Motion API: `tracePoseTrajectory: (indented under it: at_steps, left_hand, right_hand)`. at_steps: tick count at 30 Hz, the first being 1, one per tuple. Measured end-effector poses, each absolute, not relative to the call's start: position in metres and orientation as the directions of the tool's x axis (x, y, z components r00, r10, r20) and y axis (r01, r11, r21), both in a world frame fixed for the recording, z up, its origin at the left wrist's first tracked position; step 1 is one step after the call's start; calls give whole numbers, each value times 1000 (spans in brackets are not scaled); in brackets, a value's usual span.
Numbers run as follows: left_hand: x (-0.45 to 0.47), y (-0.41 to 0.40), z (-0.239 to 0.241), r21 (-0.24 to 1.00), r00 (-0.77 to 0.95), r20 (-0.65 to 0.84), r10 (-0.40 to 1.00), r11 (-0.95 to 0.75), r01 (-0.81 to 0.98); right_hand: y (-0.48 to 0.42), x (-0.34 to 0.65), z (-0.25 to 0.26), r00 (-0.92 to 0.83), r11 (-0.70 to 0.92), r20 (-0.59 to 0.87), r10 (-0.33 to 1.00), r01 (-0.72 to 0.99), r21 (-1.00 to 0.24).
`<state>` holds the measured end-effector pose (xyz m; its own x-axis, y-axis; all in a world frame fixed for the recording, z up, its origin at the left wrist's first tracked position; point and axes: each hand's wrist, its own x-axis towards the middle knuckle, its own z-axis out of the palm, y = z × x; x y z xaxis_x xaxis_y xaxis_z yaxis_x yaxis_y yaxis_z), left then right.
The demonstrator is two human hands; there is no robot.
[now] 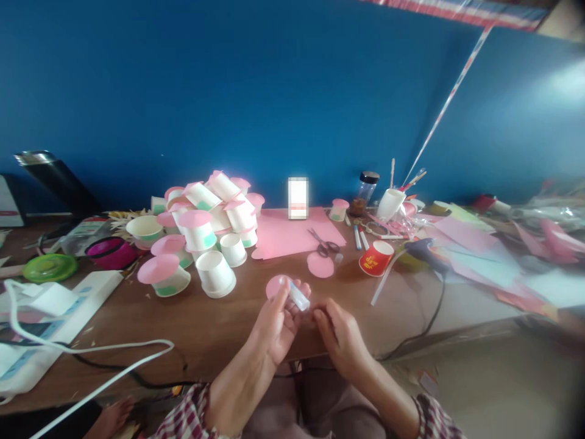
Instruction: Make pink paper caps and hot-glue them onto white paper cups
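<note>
My left hand [278, 326] is closed around a small clear tube, likely glue [299, 298], held over the near edge of the brown table [219, 332]. Just behind the tube lies a pink paper disc [276, 284]. My right hand [340, 335] hovers beside it, fingers curled at the tube's tip; what it pinches, if anything, I cannot make out. A pile of white paper cups topped with pink discs [208, 222] stands to the left. Another pink disc [320, 265] and scissors [325, 245] lie farther back.
A pink paper sheet [292, 235], a red cup [376, 258], markers [360, 237], a jar [364, 193] and a glue gun [423, 250] with its cord sit at centre right. Loose coloured paper covers the right. White cables [91, 350], a green lid [49, 267] and a magenta bowl [112, 251] lie left.
</note>
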<state>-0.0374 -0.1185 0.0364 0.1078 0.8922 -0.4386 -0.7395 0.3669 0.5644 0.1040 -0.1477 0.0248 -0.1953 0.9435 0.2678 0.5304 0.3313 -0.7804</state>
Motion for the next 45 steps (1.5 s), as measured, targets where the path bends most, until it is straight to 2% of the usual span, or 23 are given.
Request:
tracePoseTrajectory:
  at_steps: [3,5,8,12,19,22,27,35,40,42,45]
  left_hand:
    - [-35,-120,33,573,109,-466,878,393,-719]
    - [-33,-122,32,591,105,-449,887,384,-710]
    - [-31,-125,32,608,112,-413,904,365,-705]
    - [-30,-128,35,650,85,-408,909,355,-673]
    - [-26,-140,37,733,57,-385,921,343,-588]
    - [-21,-150,40,771,39,-366,930,326,-547]
    - [-13,-162,40,736,47,-333,942,291,-612]
    - [-12,-173,38,769,102,-236,966,250,-589]
    - [-18,-174,33,903,173,-78,982,143,-406]
    - [-23,-173,30,955,196,8,981,51,-293]
    - [-30,-170,25,987,153,128,980,-111,-115]
  right_hand:
    - [-149,101,29,-238,388,308,921,618,-684]
    - [-149,98,30,-238,387,306,922,620,-683]
    - [-148,95,29,-220,344,266,939,543,-766]
    - [-147,94,28,-204,216,150,967,359,-908]
    - [-159,87,19,-166,132,100,981,195,-972]
    - [-169,83,14,-111,169,147,983,228,-959]
    - [-181,78,4,1,310,338,941,394,-865]
    - [-191,72,0,6,439,488,873,424,-792]
    - [-186,84,-20,-7,500,547,837,415,-760]
    - [-181,93,-25,-77,500,514,854,395,-771]
    - [-174,105,-19,-292,462,372,881,364,-809]
